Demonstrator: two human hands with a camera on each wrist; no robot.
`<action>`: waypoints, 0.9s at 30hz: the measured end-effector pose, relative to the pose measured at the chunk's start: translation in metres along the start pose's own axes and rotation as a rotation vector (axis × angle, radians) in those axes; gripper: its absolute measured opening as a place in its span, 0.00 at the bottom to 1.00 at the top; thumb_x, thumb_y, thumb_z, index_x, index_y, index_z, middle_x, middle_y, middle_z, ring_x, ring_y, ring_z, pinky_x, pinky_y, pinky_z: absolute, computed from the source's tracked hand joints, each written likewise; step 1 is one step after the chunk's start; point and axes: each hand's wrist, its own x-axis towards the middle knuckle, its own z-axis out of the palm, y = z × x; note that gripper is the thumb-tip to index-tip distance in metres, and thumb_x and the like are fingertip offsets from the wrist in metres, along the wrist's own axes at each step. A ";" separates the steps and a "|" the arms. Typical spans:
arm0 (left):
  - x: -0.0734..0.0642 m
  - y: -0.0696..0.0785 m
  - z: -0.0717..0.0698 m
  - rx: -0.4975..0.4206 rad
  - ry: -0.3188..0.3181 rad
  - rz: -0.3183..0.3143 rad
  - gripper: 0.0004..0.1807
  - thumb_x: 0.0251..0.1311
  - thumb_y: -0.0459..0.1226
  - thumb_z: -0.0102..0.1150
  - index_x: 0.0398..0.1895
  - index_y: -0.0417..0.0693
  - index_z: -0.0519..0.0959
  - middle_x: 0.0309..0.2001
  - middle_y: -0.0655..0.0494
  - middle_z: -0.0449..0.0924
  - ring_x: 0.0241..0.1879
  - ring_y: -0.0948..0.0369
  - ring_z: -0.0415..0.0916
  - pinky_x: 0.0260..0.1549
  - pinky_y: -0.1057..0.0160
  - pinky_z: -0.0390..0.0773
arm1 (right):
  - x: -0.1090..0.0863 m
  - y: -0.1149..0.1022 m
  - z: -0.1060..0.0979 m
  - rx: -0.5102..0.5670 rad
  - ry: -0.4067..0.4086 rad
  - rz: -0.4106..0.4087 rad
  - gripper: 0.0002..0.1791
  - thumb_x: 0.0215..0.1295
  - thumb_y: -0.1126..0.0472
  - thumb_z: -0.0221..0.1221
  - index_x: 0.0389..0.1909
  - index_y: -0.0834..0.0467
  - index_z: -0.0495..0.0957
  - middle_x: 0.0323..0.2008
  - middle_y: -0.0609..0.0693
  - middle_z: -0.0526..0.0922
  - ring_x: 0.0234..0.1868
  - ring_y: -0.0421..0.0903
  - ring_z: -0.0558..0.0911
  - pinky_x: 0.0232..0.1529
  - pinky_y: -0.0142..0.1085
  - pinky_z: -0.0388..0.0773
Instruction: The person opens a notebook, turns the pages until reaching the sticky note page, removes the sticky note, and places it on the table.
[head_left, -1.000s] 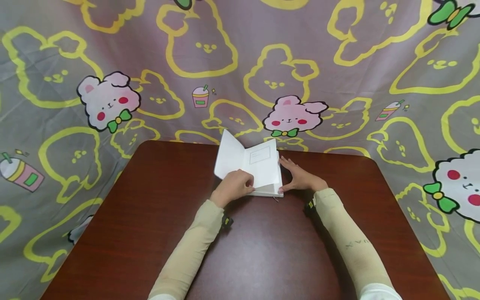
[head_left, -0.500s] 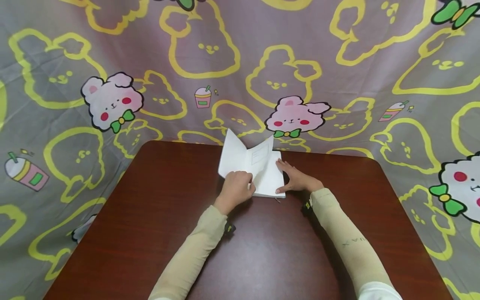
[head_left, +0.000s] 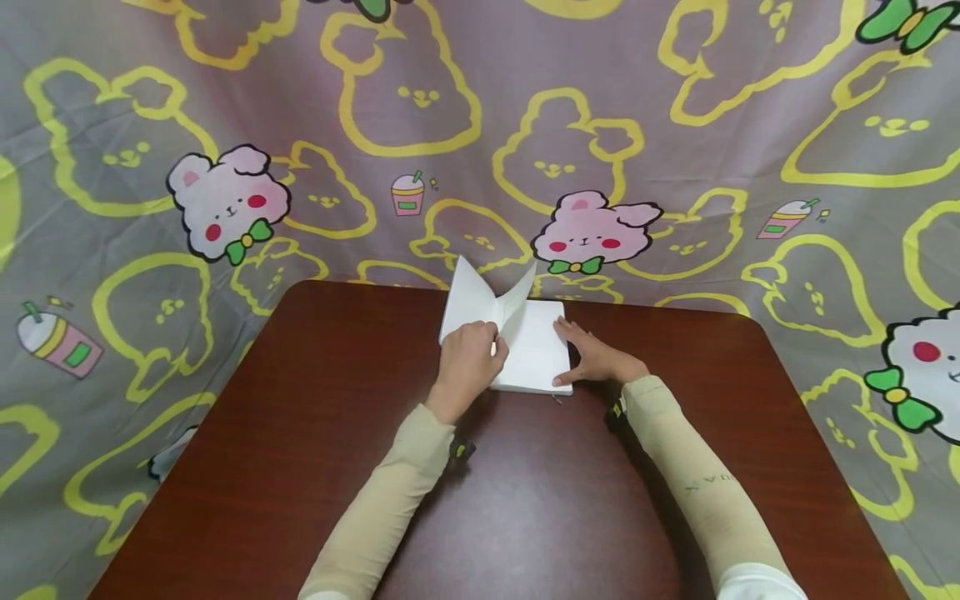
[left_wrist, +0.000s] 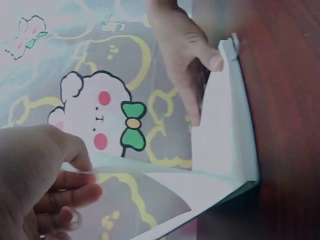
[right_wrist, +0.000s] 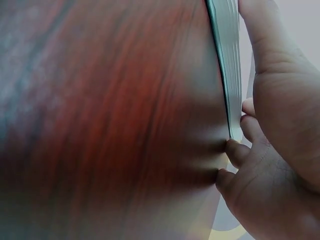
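A white-paged notebook (head_left: 538,346) lies spread at the far side of the table, its left cover (head_left: 467,292) tilted up. My left hand (head_left: 467,362) pinches a raised page (head_left: 519,298) between thumb and fingers; the left wrist view shows that page (left_wrist: 135,167) edge-on, stretching from the fingertips to the spine. At the notebook's right side rests my right hand (head_left: 598,354), fingers fairly straight along the edge and thumb on the near right corner. In the right wrist view, fingertips of the right hand (right_wrist: 280,130) touch the table beside the page block (right_wrist: 229,65).
A dark reddish-brown table (head_left: 300,400) stretches toward me. Right behind the notebook hangs a curtain (head_left: 420,92) with cartoon bunny prints, which also covers both sides. A ribbon end (head_left: 557,400) pokes out at the notebook's near edge.
My left hand has lifted the page from the right side and swung it leftward, baring the blank page beneath. The right hand has stayed at the notebook's right edge.
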 end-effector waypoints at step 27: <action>-0.012 -0.037 -0.034 -0.009 -0.037 -0.179 0.13 0.58 0.41 0.57 0.17 0.49 0.77 0.16 0.55 0.76 0.14 0.58 0.71 0.11 0.60 0.66 | -0.004 -0.002 0.003 -0.005 -0.005 0.002 0.66 0.42 0.38 0.69 0.73 0.60 0.39 0.74 0.57 0.38 0.73 0.58 0.38 0.67 0.59 0.39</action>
